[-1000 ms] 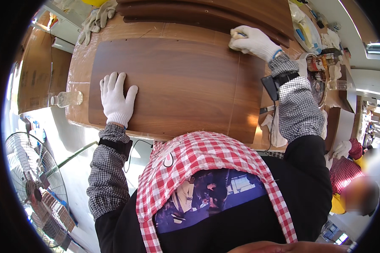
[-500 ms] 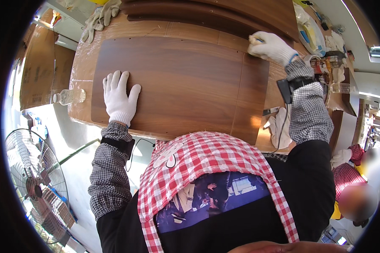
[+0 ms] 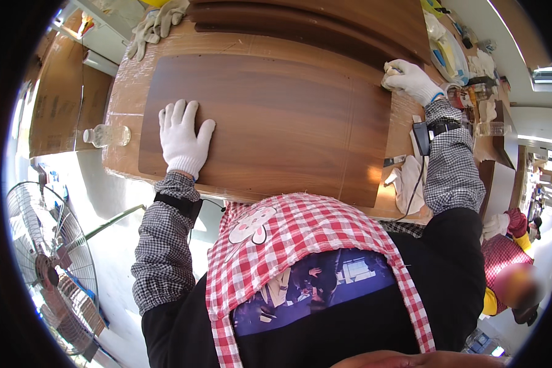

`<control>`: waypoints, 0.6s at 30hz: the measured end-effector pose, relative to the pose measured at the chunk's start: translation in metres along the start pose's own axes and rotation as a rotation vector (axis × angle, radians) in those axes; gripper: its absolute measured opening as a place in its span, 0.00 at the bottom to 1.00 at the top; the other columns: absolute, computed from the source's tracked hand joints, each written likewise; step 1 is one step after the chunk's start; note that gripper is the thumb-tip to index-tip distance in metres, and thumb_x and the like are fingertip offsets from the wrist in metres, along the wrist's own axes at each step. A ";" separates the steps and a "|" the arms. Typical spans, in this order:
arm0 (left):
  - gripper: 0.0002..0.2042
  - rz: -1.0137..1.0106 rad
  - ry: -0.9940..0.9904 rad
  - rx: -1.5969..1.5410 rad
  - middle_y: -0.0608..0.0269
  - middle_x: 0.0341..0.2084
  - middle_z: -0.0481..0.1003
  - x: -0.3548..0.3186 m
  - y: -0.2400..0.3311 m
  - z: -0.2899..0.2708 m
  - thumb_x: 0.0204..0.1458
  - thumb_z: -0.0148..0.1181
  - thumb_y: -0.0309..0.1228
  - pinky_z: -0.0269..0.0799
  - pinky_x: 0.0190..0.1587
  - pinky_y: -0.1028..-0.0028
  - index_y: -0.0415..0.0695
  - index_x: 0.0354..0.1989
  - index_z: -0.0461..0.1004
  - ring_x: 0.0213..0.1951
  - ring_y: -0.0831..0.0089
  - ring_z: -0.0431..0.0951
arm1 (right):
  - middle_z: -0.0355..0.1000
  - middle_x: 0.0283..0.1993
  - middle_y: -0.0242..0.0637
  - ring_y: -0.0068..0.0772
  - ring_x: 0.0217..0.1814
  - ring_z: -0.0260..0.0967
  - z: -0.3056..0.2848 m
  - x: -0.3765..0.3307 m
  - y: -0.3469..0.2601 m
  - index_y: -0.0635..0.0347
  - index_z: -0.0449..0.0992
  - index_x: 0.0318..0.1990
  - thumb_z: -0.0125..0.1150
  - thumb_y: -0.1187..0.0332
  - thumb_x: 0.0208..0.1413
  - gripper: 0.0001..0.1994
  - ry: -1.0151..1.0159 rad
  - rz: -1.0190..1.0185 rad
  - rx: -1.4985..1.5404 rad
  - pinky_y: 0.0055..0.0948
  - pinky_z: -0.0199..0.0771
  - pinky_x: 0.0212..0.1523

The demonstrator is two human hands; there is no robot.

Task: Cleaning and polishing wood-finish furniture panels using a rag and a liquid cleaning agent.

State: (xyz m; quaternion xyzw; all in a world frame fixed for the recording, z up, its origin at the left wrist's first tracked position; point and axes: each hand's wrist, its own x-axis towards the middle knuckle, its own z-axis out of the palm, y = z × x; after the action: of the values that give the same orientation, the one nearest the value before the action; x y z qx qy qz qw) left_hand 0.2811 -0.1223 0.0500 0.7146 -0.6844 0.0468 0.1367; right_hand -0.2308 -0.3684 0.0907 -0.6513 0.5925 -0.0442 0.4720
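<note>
Rightward along the far edge of the brown panel [image 3: 270, 129], the right hand [image 3: 414, 83] has travelled to the far right corner, while the left hand [image 3: 186, 138] keeps its place near the panel's left end. The panel lies flat on the film-wrapped surface [image 3: 127, 92], its near edge close to the wearer's red-checked apron [image 3: 313, 230]. The left fingers are straight and spread, palm down with nothing in their hold, probably so that the panel cannot slide; the right fingers curl round a small pale wad [image 3: 391, 74], bunched up, it seems, to keep it under control at the edge. Whether the wad touches the panel cannot be told. A clear bottle [image 3: 108, 135] sits left of the panel and apart from it, perhaps to leave the arms room. As for writing, dark print on the carton [image 3: 64, 110] is too faint to read, and the apron carries a cartoon animal face
</note>
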 end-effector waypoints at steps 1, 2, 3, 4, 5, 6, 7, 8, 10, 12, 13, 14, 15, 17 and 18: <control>0.25 -0.009 -0.010 -0.009 0.48 0.59 0.76 0.000 0.000 -0.002 0.57 0.68 0.45 0.56 0.76 0.47 0.41 0.58 0.79 0.65 0.46 0.71 | 0.78 0.43 0.31 0.20 0.38 0.72 0.010 0.007 -0.013 0.63 0.76 0.64 0.71 0.62 0.58 0.27 -0.043 0.006 0.037 0.24 0.76 0.38; 0.25 -0.018 -0.020 -0.018 0.48 0.58 0.76 0.000 -0.001 -0.004 0.57 0.68 0.45 0.56 0.76 0.47 0.41 0.58 0.78 0.65 0.46 0.70 | 0.78 0.43 0.31 0.20 0.39 0.72 0.023 0.014 -0.028 0.63 0.76 0.64 0.71 0.62 0.58 0.27 -0.075 0.031 0.069 0.23 0.76 0.38; 0.26 -0.025 -0.026 -0.034 0.48 0.59 0.76 0.000 -0.001 -0.006 0.57 0.68 0.46 0.56 0.77 0.46 0.42 0.58 0.78 0.65 0.45 0.70 | 0.78 0.42 0.30 0.20 0.39 0.73 0.035 0.020 -0.043 0.64 0.76 0.63 0.70 0.61 0.59 0.27 -0.087 -0.011 0.084 0.23 0.76 0.38; 0.25 -0.043 -0.049 -0.027 0.49 0.60 0.76 -0.001 -0.001 -0.009 0.57 0.68 0.46 0.55 0.77 0.46 0.42 0.58 0.78 0.66 0.45 0.69 | 0.78 0.43 0.31 0.21 0.39 0.73 0.052 0.027 -0.061 0.64 0.76 0.64 0.70 0.60 0.59 0.27 -0.115 -0.043 0.066 0.23 0.77 0.39; 0.25 -0.021 -0.013 -0.027 0.49 0.59 0.75 0.000 0.000 -0.011 0.57 0.68 0.46 0.55 0.77 0.46 0.43 0.58 0.79 0.65 0.45 0.69 | 0.78 0.44 0.32 0.22 0.39 0.74 0.065 0.038 -0.082 0.63 0.76 0.64 0.70 0.60 0.60 0.28 -0.143 -0.078 0.045 0.24 0.78 0.40; 0.25 -0.036 -0.021 -0.036 0.50 0.58 0.75 0.000 0.002 -0.013 0.57 0.68 0.46 0.55 0.76 0.46 0.43 0.57 0.79 0.65 0.46 0.69 | 0.79 0.45 0.32 0.22 0.40 0.74 0.079 0.047 -0.102 0.63 0.76 0.64 0.70 0.59 0.60 0.28 -0.173 -0.111 0.025 0.25 0.79 0.40; 0.24 -0.013 -0.001 -0.061 0.50 0.55 0.75 0.000 0.004 -0.015 0.56 0.68 0.46 0.56 0.76 0.46 0.43 0.56 0.79 0.64 0.46 0.70 | 0.79 0.46 0.34 0.23 0.41 0.75 0.094 0.055 -0.121 0.63 0.76 0.65 0.70 0.58 0.60 0.29 -0.168 -0.136 -0.015 0.26 0.81 0.43; 0.24 0.002 0.020 -0.083 0.51 0.53 0.75 0.001 0.005 -0.017 0.55 0.68 0.46 0.56 0.75 0.46 0.43 0.55 0.79 0.63 0.46 0.70 | 0.79 0.48 0.36 0.24 0.42 0.76 0.109 0.065 -0.142 0.63 0.76 0.65 0.70 0.56 0.60 0.29 -0.173 -0.176 -0.050 0.27 0.82 0.45; 0.26 -0.022 -0.052 -0.139 0.49 0.58 0.74 0.002 0.006 -0.020 0.56 0.68 0.45 0.55 0.77 0.45 0.42 0.58 0.78 0.67 0.43 0.68 | 0.79 0.50 0.36 0.25 0.44 0.77 0.140 0.089 -0.181 0.62 0.76 0.66 0.70 0.57 0.59 0.30 -0.206 -0.218 -0.056 0.28 0.83 0.49; 0.26 -0.013 -0.059 -0.171 0.50 0.57 0.74 0.004 0.003 -0.025 0.55 0.69 0.45 0.56 0.76 0.44 0.43 0.57 0.78 0.65 0.44 0.68 | 0.80 0.49 0.35 0.25 0.45 0.77 0.174 0.109 -0.219 0.61 0.76 0.66 0.72 0.58 0.58 0.30 -0.237 -0.236 0.009 0.28 0.83 0.49; 0.26 -0.005 -0.070 -0.182 0.50 0.56 0.74 0.006 0.003 -0.026 0.55 0.69 0.46 0.56 0.76 0.44 0.43 0.57 0.78 0.65 0.44 0.68 | 0.80 0.49 0.35 0.25 0.45 0.77 0.189 0.120 -0.236 0.61 0.76 0.66 0.72 0.59 0.58 0.30 -0.256 -0.253 0.015 0.28 0.83 0.49; 0.25 -0.006 -0.089 -0.204 0.49 0.56 0.74 0.007 0.002 -0.027 0.54 0.69 0.46 0.56 0.76 0.44 0.43 0.56 0.79 0.65 0.44 0.68 | 0.80 0.49 0.35 0.25 0.45 0.78 0.204 0.132 -0.254 0.61 0.76 0.66 0.73 0.59 0.58 0.30 -0.278 -0.271 0.024 0.28 0.83 0.49; 0.25 0.005 -0.090 -0.237 0.49 0.56 0.74 0.007 0.001 -0.029 0.53 0.70 0.46 0.56 0.76 0.43 0.43 0.55 0.79 0.64 0.45 0.68 | 0.80 0.49 0.35 0.24 0.45 0.78 0.217 0.142 -0.270 0.61 0.76 0.66 0.73 0.60 0.58 0.30 -0.299 -0.282 0.034 0.28 0.83 0.49; 0.25 0.042 -0.084 -0.281 0.49 0.56 0.74 0.008 0.000 -0.029 0.52 0.70 0.45 0.57 0.76 0.43 0.43 0.54 0.79 0.64 0.45 0.68 | 0.81 0.49 0.36 0.24 0.45 0.79 0.243 0.162 -0.299 0.61 0.77 0.66 0.73 0.59 0.58 0.29 -0.297 -0.314 0.033 0.28 0.84 0.49; 0.25 0.056 -0.103 -0.318 0.49 0.56 0.74 0.009 -0.001 -0.031 0.51 0.70 0.45 0.57 0.76 0.43 0.43 0.54 0.79 0.64 0.45 0.68 | 0.81 0.49 0.36 0.24 0.45 0.79 0.255 0.171 -0.311 0.61 0.77 0.65 0.73 0.59 0.58 0.29 -0.297 -0.294 0.033 0.29 0.84 0.49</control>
State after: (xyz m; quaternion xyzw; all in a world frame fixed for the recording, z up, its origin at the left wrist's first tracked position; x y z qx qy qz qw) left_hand 0.2861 -0.1231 0.0818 0.6659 -0.7091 -0.0951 0.2115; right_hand 0.2042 -0.4105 0.0722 -0.7224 0.4141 -0.0259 0.5531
